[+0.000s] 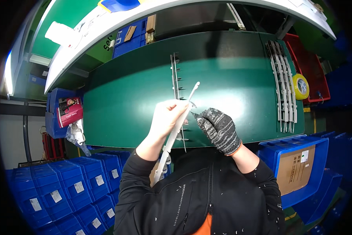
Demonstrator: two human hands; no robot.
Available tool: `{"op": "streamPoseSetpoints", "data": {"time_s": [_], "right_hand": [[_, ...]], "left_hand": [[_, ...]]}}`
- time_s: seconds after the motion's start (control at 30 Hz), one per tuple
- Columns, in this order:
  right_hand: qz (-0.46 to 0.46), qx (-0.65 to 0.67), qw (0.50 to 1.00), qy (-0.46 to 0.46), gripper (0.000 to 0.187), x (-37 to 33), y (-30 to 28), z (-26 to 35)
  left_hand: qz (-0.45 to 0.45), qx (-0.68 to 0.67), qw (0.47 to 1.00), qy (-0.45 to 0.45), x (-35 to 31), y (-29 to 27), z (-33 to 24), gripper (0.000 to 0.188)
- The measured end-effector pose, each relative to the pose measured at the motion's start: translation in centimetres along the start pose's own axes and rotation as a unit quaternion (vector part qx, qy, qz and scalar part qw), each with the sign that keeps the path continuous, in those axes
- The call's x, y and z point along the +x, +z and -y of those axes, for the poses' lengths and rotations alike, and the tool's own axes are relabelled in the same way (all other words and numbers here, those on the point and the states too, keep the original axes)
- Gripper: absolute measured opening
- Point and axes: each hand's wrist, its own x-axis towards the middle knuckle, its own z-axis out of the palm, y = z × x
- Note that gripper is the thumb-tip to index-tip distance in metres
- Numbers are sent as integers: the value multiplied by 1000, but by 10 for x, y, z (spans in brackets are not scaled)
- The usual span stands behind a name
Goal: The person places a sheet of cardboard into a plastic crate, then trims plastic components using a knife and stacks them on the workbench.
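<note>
My bare left hand is closed around a long, narrow white plastic strip with small tabs along it. The strip slants from near my chest up over the green table. My right hand, in a grey-and-black knit glove, is closed beside the strip's upper part. A small, dark, pointed tip shows at its fingertips, close to the strip; its kind is too small to tell. Beneath my left hand, another long thin strip with tabs lies lengthwise on the table, partly hidden by the hand and the held strip.
Several similar strips lie side by side at the table's right end, next to a yellow tape roll and a red crate. A blue bin with cardboard stands at right. Stacked blue boxes fill the lower left.
</note>
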Motion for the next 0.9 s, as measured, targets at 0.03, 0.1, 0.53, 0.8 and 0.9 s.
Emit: {"op": "streamPoseSetpoints", "data": {"time_s": [0.03,0.1,0.53,0.8,0.9], "right_hand": [[0,1,1000,2,16,-1,0,0],[23,9,999,44,17,-2,2,-2],[103,60,985,123,13,-3,-1,-6],[-224,-62,972,-23,8,-4,-7,-6],[-125,87,980,132,11,-5,-3,-9]], "left_hand": [[16,-13,1000,-15,0,3,2,18],[32,-34,998,-30,2,3,9,19],[88,-93,991,-49,1,-2,17,20],[87,-24,993,-74,-1,-2,23,20],[75,-26,994,-72,-1,-3,21,20]]}}
